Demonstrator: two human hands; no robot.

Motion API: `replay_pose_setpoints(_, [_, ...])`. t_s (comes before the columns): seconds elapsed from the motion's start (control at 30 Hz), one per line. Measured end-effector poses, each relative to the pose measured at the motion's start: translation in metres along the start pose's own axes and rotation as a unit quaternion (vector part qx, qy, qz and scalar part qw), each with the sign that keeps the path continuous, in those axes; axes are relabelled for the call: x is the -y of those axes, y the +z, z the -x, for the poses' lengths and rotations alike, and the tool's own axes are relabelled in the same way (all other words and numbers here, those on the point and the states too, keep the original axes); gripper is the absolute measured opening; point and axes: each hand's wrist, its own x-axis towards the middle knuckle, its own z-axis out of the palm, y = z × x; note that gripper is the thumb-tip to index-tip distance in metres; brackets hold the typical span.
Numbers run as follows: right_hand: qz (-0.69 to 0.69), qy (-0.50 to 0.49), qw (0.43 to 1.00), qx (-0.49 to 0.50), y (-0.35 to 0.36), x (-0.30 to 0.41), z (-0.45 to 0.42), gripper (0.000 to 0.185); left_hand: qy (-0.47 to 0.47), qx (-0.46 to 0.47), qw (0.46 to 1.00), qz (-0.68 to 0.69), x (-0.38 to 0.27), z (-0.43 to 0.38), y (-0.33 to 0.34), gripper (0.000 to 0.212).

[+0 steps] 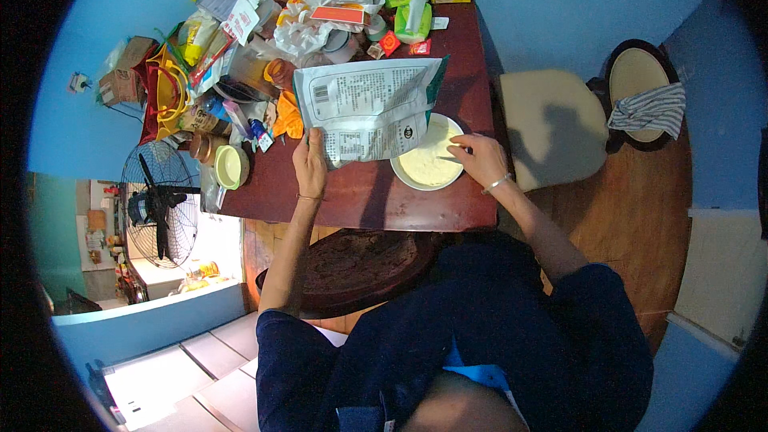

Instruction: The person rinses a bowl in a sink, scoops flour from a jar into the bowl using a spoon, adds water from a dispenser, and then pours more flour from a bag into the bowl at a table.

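Observation:
My left hand (311, 165) grips the lower left corner of a large printed plastic pouch (366, 108), which is raised over the dark red table (354, 198). The pouch's right side overlaps the far left part of a white bowl (414, 184). Pale, creamy or powdery food (429, 162) fills much of the bowl. At the bowl's right edge, my right hand (480, 159) holds a thin utensil, whose end reaches over the food. Which utensil it is cannot be told. A bracelet circles my right wrist.
Plastic bags, jars, an orange cloth (288, 115) and packets crowd the table's far and left sides. A pale green container (231, 167) stands near the left edge, with a black fan (159, 204) beyond. A cream-seated chair (552, 132) is at the right, a round dark stool (360, 270) below the near edge.

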Motion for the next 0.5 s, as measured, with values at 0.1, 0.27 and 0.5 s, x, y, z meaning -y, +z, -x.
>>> replay_pose_setpoints(0.1, [-0.233, 0.06, 0.97, 0.029, 0.026, -0.015, -0.025, 0.043, 0.001, -0.01, 1.0, 0.017, -0.01, 0.002, 0.0, 0.041])
replay_pose_setpoints(0.27, [-0.53, 0.201, 0.801, 0.193, 0.029, 0.0, -0.053, 0.029, -0.025, 0.023, 0.999, 0.034, 0.005, 0.004, -0.021, 0.041])
replay_pose_setpoints(0.5, [-0.454, 0.184, 0.844, 0.216, 0.029, 0.01, -0.062, 0.017, -0.027, 0.014, 0.999, 0.019, 0.015, 0.007, -0.027, 0.049])
